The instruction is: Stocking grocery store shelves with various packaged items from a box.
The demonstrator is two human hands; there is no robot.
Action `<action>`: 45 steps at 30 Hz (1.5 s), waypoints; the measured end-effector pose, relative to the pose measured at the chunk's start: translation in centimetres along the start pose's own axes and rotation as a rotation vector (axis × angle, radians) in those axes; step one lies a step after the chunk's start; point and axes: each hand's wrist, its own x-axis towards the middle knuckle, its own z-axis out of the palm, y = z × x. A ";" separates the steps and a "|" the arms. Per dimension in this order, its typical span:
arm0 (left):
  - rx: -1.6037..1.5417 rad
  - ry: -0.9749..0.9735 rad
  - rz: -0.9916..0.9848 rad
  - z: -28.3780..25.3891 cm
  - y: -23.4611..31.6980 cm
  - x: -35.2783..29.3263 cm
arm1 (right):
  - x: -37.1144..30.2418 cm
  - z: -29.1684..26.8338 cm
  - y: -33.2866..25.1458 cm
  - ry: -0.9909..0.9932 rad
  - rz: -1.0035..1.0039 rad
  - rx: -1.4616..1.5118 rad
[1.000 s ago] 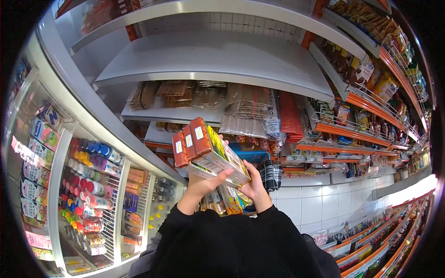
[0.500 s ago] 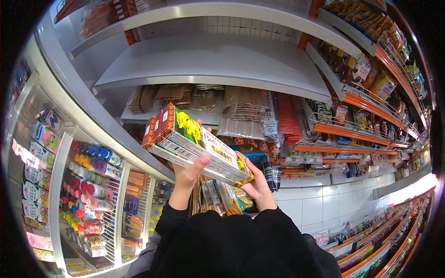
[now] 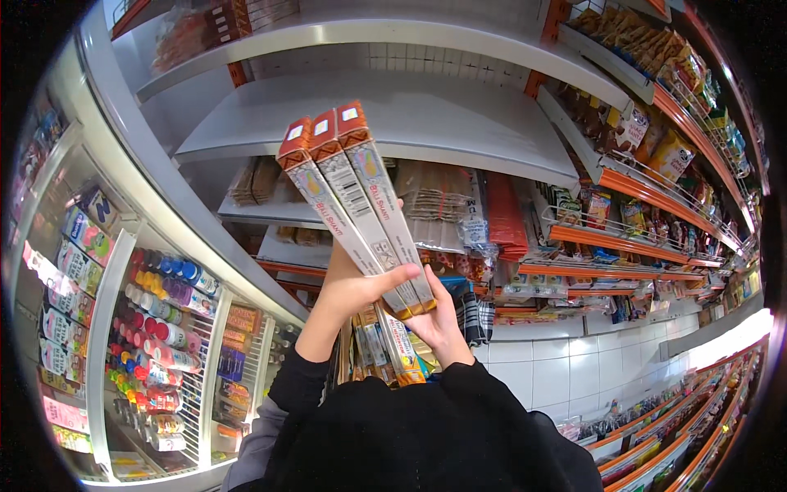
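Three long, slim cardboard boxes (image 3: 354, 197) are held side by side in front of me, tilted up and away to the left. Their far ends are red-brown with small white labels, and their pale sides carry a barcode and printing. My left hand (image 3: 351, 287) is closed around them from the left, thumb across the near part and fingers mostly hidden behind. Around the near, gold-edged end, my right hand (image 3: 440, 321) grips from the right. Just below my hands, more slim boxes (image 3: 373, 348) stand packed together close to my body, partly covered by my arms.
Ahead is a bare grey shelf (image 3: 393, 107), with packs of brown sticks (image 3: 443, 197) and red plastic packs (image 3: 507, 217) beneath it. A glass-door fridge of bottles (image 3: 168, 328) stands left. Snack racks with orange edges (image 3: 648, 238) line the right, above white tiles (image 3: 566, 369).
The boxes have been turned from lying crosswise, yellow-flowered face showing, to pointing up and away with their narrow sides facing me. Both hands have kept hold, the left thumb now lying across them.
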 end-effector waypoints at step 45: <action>-0.936 0.185 -0.187 -1.8 0.3 0.4 | -5.0 4.9 0.6 -0.242 -0.542 -0.966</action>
